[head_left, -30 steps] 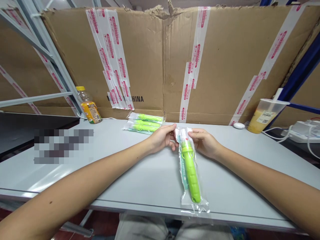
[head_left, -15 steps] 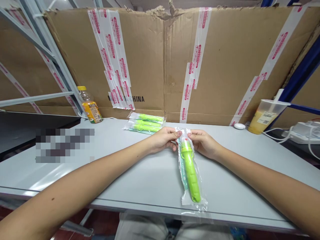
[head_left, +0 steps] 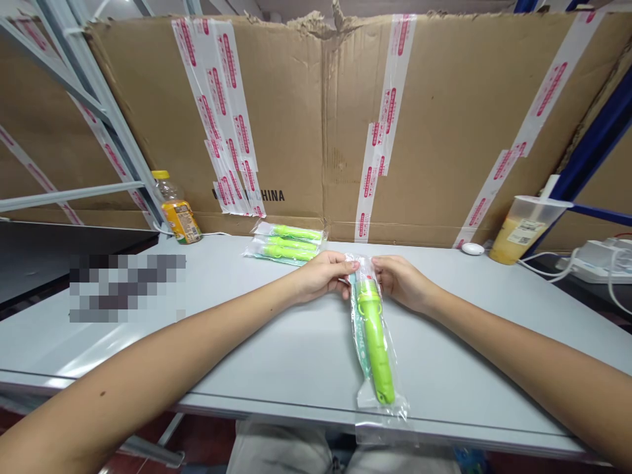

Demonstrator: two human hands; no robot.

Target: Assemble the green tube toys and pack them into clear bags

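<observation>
A clear plastic bag [head_left: 362, 395] lies lengthwise on the table, its lower end reaching over the front edge. Inside it is a bright green stick-like item [head_left: 378, 349], ribbed, with small side loops near its wider top, beside a teal printed card [head_left: 360, 336]. My left hand [head_left: 328, 275] pinches the bag's far left corner between thumb and fingers. At the far right corner, my right hand [head_left: 402, 282] has its thumb and fingers closed on the bag's edge. Farther back, several similar bagged green items [head_left: 291, 247] lie side by side, left of the hands.
A tall taped cardboard sheet [head_left: 286, 118] stands along the back of the grey table [head_left: 276, 362]. An orange drink bottle [head_left: 182, 214] is at the back left. A plastic cup [head_left: 526, 230] with a straw, a white round object [head_left: 473, 249] and a power strip [head_left: 597, 263] are at right.
The green item has shifted slightly toward me inside the bag, and the bag's lower end has moved a little left. Both hands stay at its far end.
</observation>
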